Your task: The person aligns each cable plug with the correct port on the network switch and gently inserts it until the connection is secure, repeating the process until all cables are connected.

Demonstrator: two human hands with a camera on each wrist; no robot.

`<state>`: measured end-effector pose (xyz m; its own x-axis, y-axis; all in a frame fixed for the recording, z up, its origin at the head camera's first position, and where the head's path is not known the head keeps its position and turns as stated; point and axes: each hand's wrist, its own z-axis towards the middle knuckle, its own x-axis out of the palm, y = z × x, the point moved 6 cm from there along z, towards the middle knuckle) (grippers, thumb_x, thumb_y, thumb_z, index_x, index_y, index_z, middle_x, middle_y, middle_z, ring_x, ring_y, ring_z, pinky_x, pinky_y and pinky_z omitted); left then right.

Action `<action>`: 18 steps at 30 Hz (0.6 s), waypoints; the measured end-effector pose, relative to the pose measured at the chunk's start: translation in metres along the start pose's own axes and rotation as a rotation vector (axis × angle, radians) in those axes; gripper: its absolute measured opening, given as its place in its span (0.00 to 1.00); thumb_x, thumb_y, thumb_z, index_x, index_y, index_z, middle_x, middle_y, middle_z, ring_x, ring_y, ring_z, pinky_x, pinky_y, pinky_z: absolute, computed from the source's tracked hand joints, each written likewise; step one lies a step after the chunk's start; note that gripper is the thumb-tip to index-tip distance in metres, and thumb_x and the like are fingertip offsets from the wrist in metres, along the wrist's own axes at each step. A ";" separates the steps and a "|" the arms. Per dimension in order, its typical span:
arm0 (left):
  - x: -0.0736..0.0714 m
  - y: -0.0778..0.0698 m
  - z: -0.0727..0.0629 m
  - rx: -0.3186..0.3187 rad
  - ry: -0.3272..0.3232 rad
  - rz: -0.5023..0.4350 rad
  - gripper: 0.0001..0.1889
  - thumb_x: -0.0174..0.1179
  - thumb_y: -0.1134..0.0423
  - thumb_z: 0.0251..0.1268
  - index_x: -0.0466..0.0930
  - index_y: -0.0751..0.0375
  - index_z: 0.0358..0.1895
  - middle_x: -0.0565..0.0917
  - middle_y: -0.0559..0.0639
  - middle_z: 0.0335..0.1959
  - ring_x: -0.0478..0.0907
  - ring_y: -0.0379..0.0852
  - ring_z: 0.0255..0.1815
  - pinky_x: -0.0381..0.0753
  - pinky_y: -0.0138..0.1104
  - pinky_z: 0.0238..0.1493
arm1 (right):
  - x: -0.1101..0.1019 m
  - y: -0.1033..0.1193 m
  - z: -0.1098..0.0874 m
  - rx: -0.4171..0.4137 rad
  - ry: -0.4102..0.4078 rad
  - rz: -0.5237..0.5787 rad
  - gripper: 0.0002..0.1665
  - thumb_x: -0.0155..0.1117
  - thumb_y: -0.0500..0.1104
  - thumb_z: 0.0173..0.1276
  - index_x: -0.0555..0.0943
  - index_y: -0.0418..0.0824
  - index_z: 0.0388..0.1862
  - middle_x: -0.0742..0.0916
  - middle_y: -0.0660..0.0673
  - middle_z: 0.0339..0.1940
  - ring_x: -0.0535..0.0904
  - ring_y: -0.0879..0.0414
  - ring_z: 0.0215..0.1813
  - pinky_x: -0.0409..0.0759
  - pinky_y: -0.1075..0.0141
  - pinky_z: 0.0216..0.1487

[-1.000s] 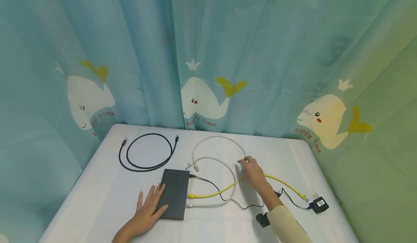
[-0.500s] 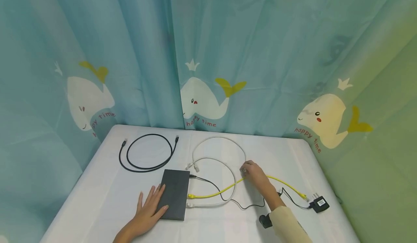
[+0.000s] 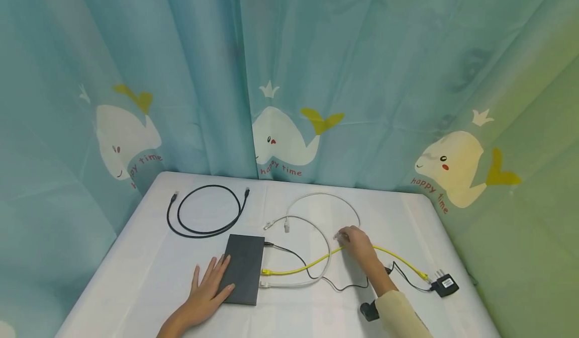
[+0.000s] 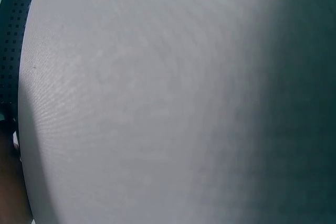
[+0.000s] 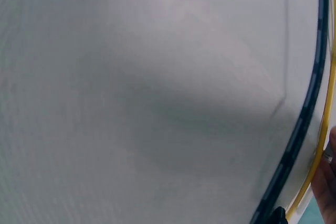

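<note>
My left hand (image 3: 203, 295) rests with spread fingers on the flat dark router (image 3: 244, 270). The router's perforated edge (image 4: 16, 30) shows at the side of the left wrist view. Over the right part of the table, my right hand (image 3: 357, 242) pinches a clear-plugged end of a loose pale grey network cable (image 3: 323, 193). That cable arches back to its other plug (image 3: 287, 226). A second grey cable (image 3: 325, 237) is plugged into the router's right side, its free plug (image 3: 268, 225) pointing left. A yellow network cable (image 3: 294, 272) leaves the same side and passes under my right hand.
A black network cable (image 3: 208, 233) lies coiled at the back left. The thin black power cord (image 3: 334, 286) runs from the router to a power adapter (image 3: 445, 284) at right. A black object (image 3: 369, 311) sits by the right sleeve. Curtains (image 3: 203, 101) stand behind the table.
My right hand has closed on the grey cable's end and drawn slightly right. The loose cable's loop and far plug have slid right with it. The left hand stays on the router.
</note>
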<state>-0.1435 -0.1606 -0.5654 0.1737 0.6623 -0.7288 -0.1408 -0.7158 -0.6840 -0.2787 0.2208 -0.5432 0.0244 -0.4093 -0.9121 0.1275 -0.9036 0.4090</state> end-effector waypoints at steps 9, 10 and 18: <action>-0.001 0.001 0.001 0.009 -0.007 -0.004 0.37 0.50 0.46 0.69 0.50 0.62 0.74 0.52 0.65 0.72 0.38 0.65 0.73 0.17 0.58 0.63 | -0.011 0.003 -0.001 -0.112 -0.189 -0.009 0.11 0.67 0.39 0.63 0.82 0.37 0.44 0.83 0.45 0.38 0.78 0.50 0.42 0.79 0.57 0.42; -0.001 0.001 0.001 0.011 -0.010 -0.006 0.37 0.50 0.46 0.69 0.50 0.62 0.74 0.52 0.65 0.72 0.38 0.65 0.73 0.17 0.58 0.63 | -0.011 0.005 -0.001 -0.156 -0.209 0.010 0.11 0.67 0.37 0.62 0.82 0.37 0.44 0.83 0.44 0.38 0.77 0.50 0.42 0.78 0.57 0.42; 0.002 0.003 -0.001 0.026 -0.033 0.001 0.37 0.51 0.47 0.69 0.52 0.62 0.73 0.53 0.66 0.72 0.39 0.65 0.72 0.16 0.57 0.63 | -0.015 0.015 -0.008 -0.349 -0.338 0.064 0.17 0.70 0.32 0.57 0.80 0.37 0.46 0.80 0.47 0.37 0.73 0.55 0.40 0.78 0.63 0.35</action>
<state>-0.1430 -0.1617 -0.5685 0.1413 0.6690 -0.7297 -0.1661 -0.7106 -0.6837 -0.2692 0.2142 -0.5238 -0.2731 -0.5329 -0.8009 0.4627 -0.8027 0.3764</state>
